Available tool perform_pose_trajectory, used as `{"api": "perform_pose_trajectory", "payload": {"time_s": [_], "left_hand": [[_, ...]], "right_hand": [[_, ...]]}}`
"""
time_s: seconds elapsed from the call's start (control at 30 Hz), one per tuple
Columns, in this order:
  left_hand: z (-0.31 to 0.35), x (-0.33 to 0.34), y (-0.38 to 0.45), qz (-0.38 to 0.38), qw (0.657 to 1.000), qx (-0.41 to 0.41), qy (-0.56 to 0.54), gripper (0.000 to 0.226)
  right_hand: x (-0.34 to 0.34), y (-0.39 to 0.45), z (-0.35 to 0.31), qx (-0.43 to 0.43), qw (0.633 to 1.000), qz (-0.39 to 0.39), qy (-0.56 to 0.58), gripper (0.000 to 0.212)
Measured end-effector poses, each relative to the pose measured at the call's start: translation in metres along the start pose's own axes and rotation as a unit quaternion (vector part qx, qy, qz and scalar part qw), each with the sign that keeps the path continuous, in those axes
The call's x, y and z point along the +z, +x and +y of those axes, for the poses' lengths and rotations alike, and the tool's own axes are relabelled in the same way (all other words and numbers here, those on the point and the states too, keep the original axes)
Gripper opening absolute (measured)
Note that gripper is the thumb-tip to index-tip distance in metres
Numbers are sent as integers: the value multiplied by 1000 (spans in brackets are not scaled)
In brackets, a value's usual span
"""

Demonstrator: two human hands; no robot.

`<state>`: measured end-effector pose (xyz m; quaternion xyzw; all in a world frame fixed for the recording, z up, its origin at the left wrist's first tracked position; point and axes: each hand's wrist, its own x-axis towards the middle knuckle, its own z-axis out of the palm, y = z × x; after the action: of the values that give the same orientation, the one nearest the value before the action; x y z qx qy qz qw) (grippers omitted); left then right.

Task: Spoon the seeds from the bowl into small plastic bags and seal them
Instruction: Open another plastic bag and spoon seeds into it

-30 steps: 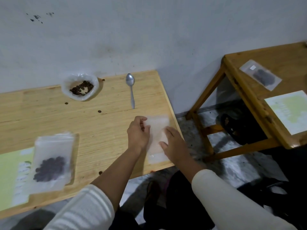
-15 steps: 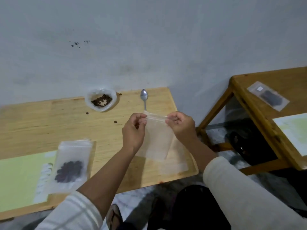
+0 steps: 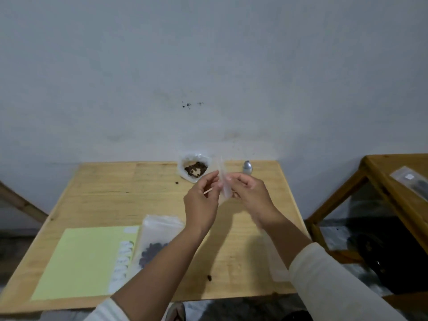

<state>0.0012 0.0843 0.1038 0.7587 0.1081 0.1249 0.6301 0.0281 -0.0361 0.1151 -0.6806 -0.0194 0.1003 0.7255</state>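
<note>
An empty small plastic bag (image 3: 224, 181) is held up edge-on above the wooden table (image 3: 111, 195). My left hand (image 3: 202, 206) and my right hand (image 3: 251, 198) both pinch it near its top, one on each side. Behind them the bowl (image 3: 194, 169), lined with clear plastic, holds dark seeds at the table's far edge. The metal spoon (image 3: 247, 167) lies right of the bowl, its handle hidden by my right hand. A filled bag of seeds (image 3: 155, 242) lies flat near my left forearm.
A pale green sheet (image 3: 85, 260) covers the table's near left. Loose seeds (image 3: 209, 278) lie on the wood. A second wooden table (image 3: 393, 181) at the right carries another filled bag (image 3: 410, 181). Dark items sit on the floor beneath it. A grey wall rises behind.
Both hands lifted the empty bag off the table's near right and raised it toward the bowl, turning it edge-on. The view tilted upward and shifted left.
</note>
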Motion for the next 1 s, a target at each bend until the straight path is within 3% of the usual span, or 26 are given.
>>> {"api": "perform_pose_trajectory", "payload": {"time_s": [0.27,0.4,0.5,0.63,0.87,1.0], "left_hand": [[-5,-65,38,-17,998,-40,-41,26],[-12,-88,55,-4,998,-45,-39,19],[-16,-97,62,-6,997,-63,-45,15],[-15,-102,66,-20,995,-76,-59,14],[-22,-99,71,-85,991,-82,-71,17],[-23,-92,74,-54,997,-52,-18,18]], "right_hand": [[73,20,1,-42,990,41,-126,12],[103,26,5,-90,966,87,-228,3],[120,26,5,-143,948,111,-262,8],[124,28,8,-166,949,101,-247,9],[110,37,10,-83,978,104,-164,17],[105,45,9,-62,980,100,-158,17]]}}
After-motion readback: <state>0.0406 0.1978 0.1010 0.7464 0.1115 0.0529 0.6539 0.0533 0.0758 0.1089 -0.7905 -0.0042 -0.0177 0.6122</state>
